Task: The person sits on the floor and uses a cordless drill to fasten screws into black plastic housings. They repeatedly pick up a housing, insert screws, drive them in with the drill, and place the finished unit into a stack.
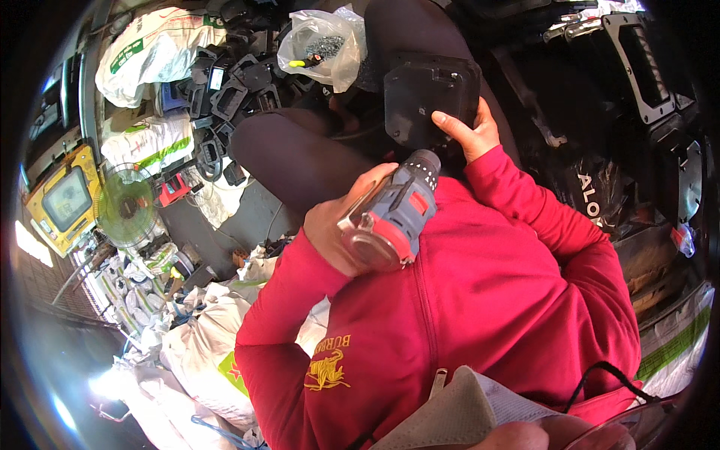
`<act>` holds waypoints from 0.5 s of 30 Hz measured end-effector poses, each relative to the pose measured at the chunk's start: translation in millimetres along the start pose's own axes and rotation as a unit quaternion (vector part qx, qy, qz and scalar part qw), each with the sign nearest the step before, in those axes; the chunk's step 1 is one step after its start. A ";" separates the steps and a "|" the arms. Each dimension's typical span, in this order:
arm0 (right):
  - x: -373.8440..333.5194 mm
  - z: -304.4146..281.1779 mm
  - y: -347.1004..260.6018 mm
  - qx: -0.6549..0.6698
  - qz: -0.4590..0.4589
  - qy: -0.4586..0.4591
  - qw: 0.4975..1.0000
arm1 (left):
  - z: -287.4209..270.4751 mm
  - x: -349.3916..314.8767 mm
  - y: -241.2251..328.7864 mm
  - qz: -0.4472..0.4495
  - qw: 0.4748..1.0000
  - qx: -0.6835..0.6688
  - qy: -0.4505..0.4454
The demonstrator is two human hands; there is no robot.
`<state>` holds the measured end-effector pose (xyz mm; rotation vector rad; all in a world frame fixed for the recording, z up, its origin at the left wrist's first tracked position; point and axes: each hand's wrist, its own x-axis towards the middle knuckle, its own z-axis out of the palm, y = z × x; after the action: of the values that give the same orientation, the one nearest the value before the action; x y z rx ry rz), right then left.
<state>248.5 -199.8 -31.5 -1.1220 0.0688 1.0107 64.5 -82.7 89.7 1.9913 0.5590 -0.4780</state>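
My left hand is wrapped round a grey and red cordless drill, its chuck angled up to the right toward my lap. Just beyond the chuck, my right hand grips a flat, black, squarish plastic housing by its right side, thumb lying across its face. The housing rests on or just above my dark-trousered thigh. A gap shows between the drill's tip and the housing. My right fingers are partly hidden behind the housing.
A clear plastic bag of small screws, with a yellow-tipped tool, sits beyond my legs. Black plastic parts are heaped to its left. Further left stand a green fan and white sacks. Black frames line the right.
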 end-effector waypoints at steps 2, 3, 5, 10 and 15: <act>-0.2 -1.4 -1.3 -0.011 -0.021 -0.001 1.000 | 2.0 -0.1 -0.2 -0.013 0.992 -0.123 -0.001; -0.7 -3.1 -2.6 -0.018 -0.029 -0.008 0.999 | -0.7 10.7 -2.4 -0.041 0.985 -0.163 -0.037; -3.7 -7.3 -5.1 -0.033 -0.044 -0.003 0.998 | -8.3 0.3 1.6 -0.026 0.993 -0.114 -0.004; -13.7 -26.4 -10.9 0.018 -0.012 -0.012 1.000 | -67.6 -35.1 4.0 0.082 0.996 -0.044 0.005; -3.0 -32.9 -7.5 -0.002 -0.048 -0.017 0.999 | -116.2 -18.8 -27.4 0.032 0.993 0.067 0.087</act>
<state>265.8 -227.4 -40.3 -1.1014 -0.0134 0.9438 44.9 28.6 132.6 2.1875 0.5803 -0.3102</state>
